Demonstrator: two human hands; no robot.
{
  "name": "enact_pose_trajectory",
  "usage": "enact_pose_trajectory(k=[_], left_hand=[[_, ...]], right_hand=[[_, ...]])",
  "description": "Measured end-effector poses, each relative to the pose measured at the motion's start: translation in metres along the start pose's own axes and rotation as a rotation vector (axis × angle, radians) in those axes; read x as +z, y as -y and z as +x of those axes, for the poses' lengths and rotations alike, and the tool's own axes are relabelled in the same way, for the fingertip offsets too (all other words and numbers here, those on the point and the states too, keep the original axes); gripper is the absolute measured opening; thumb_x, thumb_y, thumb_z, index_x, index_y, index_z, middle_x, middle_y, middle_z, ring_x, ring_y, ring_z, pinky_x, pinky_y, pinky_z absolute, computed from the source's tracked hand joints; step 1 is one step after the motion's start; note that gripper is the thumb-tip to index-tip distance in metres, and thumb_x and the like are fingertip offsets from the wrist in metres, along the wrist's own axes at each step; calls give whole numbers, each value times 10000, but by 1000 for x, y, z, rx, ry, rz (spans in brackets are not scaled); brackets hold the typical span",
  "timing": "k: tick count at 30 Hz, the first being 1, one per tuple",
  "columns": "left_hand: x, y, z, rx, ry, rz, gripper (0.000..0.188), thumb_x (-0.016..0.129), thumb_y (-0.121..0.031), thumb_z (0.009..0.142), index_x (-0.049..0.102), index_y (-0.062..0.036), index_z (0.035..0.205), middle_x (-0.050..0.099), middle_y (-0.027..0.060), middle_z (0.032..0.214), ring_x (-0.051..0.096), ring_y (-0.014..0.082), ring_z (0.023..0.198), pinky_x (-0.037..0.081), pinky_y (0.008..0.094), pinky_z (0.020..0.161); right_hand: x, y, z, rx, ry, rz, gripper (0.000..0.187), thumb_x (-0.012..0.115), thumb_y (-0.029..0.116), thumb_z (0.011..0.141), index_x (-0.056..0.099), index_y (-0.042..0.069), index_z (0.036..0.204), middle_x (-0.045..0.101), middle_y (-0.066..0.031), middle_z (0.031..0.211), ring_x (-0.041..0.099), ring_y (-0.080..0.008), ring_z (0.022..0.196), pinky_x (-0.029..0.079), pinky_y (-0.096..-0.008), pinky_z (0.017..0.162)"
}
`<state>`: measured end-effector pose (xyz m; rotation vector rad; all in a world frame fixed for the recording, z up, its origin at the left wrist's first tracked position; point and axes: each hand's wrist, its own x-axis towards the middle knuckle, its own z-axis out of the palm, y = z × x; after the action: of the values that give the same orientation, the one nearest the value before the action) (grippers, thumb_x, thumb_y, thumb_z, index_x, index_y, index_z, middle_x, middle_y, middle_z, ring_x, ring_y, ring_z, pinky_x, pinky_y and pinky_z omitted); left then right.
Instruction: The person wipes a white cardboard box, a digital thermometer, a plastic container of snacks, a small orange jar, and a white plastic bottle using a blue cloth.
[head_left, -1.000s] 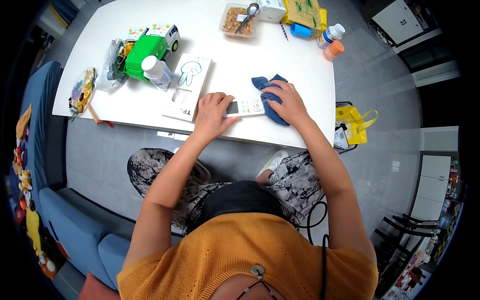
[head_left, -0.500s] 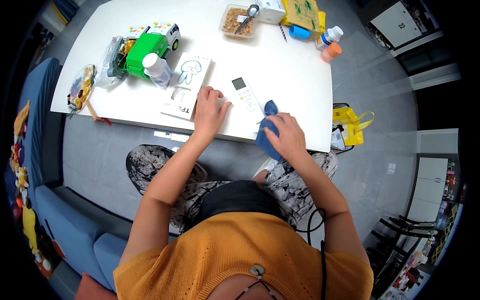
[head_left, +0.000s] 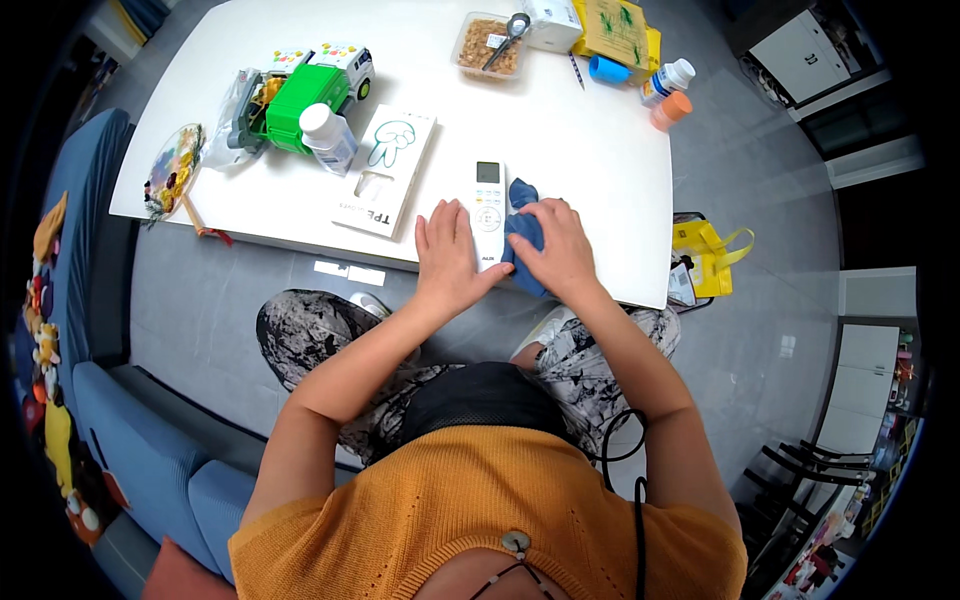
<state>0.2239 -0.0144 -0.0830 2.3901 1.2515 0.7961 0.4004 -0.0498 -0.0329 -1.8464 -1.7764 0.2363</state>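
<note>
A white remote control (head_left: 489, 215) with a small grey screen lies lengthwise near the table's front edge, between my hands. My left hand (head_left: 450, 255) rests palm down to its left, fingers stretched, the thumb reaching across the remote's lower end. On its right side a crumpled blue cloth (head_left: 524, 232) lies against the remote. My right hand (head_left: 560, 248) grips this cloth from above, its fingers bent over it; part of the cloth is hidden beneath the hand.
Left of my hands lie a flat white box (head_left: 400, 150), a white bottle (head_left: 329, 138) and a green toy truck (head_left: 308, 100). A food tub (head_left: 468, 70) with a dark spoon sits at the back. Two bottles, one with an orange cap (head_left: 671, 110), stand on the white table (head_left: 590, 140) at right.
The remote has turned from slanted to nearly straight. My left hand has moved right and flattened beside it. My right hand has brought the blue cloth up against the remote's side.
</note>
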Motion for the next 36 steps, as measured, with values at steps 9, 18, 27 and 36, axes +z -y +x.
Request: enact_pose_trajectory(k=[9, 18, 27, 36], left_hand=[[-2, -3, 2, -39, 102, 54, 1035, 724, -552, 667, 303, 107, 1345, 310, 259, 1404, 242, 402, 1349, 110, 598, 1077], [-4, -4, 2, -59, 120, 31, 1023, 729, -513, 660, 292, 94, 1359, 300, 241, 1420, 219, 392, 1359, 93, 584, 1086], [-6, -6, 4, -63, 157, 49, 1014, 719, -505, 670, 292, 104, 1360, 291, 243, 1432, 202, 387, 1368, 88, 580, 1088], [-27, 12, 10, 47, 301, 52, 1055, 726, -545, 660, 281, 89, 1376, 317, 232, 1431, 240, 350, 1362, 127, 536, 1094]], right_hand=[[16, -8, 18, 130, 35, 116, 300, 715, 217, 733, 621, 115, 999, 552, -86, 1087, 523, -306, 1030, 463, -385, 846], [5, -11, 21, 60, 98, 141, 272, 698, 198, 740, 635, 81, 978, 593, -115, 1018, 585, -282, 968, 470, -360, 847], [7, -12, 24, 67, 118, 176, 250, 683, 208, 762, 653, 111, 990, 589, -104, 1041, 569, -289, 994, 464, -367, 860], [2, -11, 31, 112, 216, 61, 316, 728, 252, 734, 641, 129, 1011, 577, -101, 1050, 568, -276, 1014, 473, -363, 840]])
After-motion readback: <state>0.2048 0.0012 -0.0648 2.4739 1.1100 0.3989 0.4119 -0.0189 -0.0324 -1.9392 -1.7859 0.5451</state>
